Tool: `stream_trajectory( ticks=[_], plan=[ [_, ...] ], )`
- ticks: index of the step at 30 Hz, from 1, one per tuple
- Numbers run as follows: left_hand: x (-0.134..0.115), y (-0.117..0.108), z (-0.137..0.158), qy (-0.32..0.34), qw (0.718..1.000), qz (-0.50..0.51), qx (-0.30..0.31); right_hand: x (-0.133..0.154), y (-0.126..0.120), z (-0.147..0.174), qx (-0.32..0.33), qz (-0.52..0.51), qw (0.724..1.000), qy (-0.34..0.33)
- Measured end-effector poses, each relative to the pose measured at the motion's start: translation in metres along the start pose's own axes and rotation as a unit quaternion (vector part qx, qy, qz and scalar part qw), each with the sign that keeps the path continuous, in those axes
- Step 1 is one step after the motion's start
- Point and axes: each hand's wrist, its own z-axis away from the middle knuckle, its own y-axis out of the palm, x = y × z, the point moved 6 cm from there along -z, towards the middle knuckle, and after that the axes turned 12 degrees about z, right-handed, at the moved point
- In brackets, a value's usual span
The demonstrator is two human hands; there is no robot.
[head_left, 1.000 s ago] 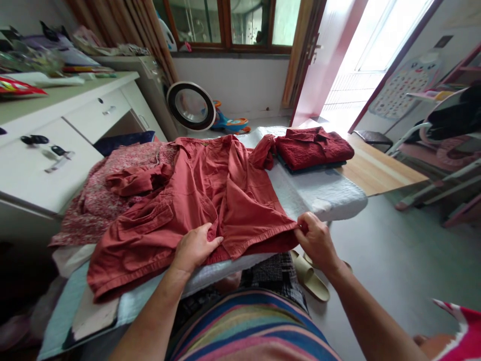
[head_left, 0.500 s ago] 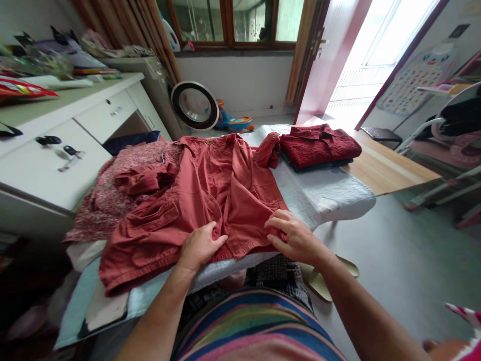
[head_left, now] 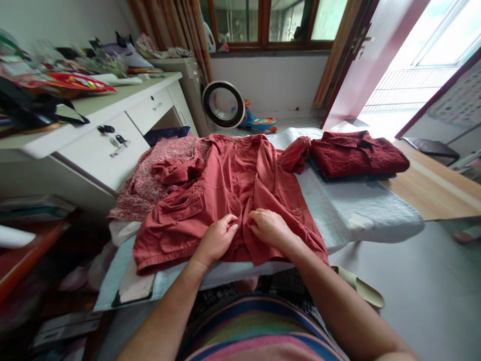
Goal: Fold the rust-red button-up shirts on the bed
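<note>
A rust-red jacket (head_left: 221, 185) lies spread on the cloth-covered board, its collar away from me and its front parted down the middle. My left hand (head_left: 220, 235) pinches one front edge of the jacket near the hem. Just across the gap, my right hand (head_left: 268, 228) has its fingers closed on the other front edge. The left sleeve end is bunched over a pink speckled knit garment (head_left: 135, 175). To the right, the other sleeve touches a folded dark red garment (head_left: 358, 155), which rests on a darker folded piece.
The pale quilted cover (head_left: 376, 210) drapes over the board. Beyond its right end is a wooden tabletop (head_left: 447, 185). A white drawer cabinet (head_left: 108, 145) with a cluttered top stands left, and a round-doored washing machine (head_left: 224, 104) behind. Slippers (head_left: 361, 288) lie on the floor.
My right hand has moved left from the jacket's right side to its front edge, closing its fingers there. My left hand has closed into a pinch. The view has turned left.
</note>
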Motion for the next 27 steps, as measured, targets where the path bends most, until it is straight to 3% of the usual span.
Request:
stream_trajectory(
  ticks=[3,6,9,13,19,27],
  plan=[
    [-0.001,-0.004,-0.009,0.008,0.999,0.051,0.012,0.002,0.014,-0.013,0.005,-0.009,1.000,-0.001],
    [-0.003,-0.006,-0.017,0.015,0.998,0.062,-0.022,0.003,0.025,-0.018,-0.002,-0.018,1.000,-0.004],
    [0.000,0.001,-0.023,0.011,0.989,0.141,-0.035,0.001,0.031,-0.019,-0.033,-0.028,0.999,0.008],
    [0.011,0.013,-0.025,-0.011,0.967,0.253,-0.034,-0.005,0.032,-0.018,-0.092,-0.111,0.989,0.016],
    [0.013,0.014,-0.020,-0.009,0.954,0.300,-0.018,-0.011,0.028,-0.015,-0.148,-0.232,0.961,0.005],
    [0.014,0.013,-0.018,-0.016,0.942,0.334,-0.023,-0.009,0.026,-0.014,-0.136,-0.295,0.946,0.000]
  ],
)
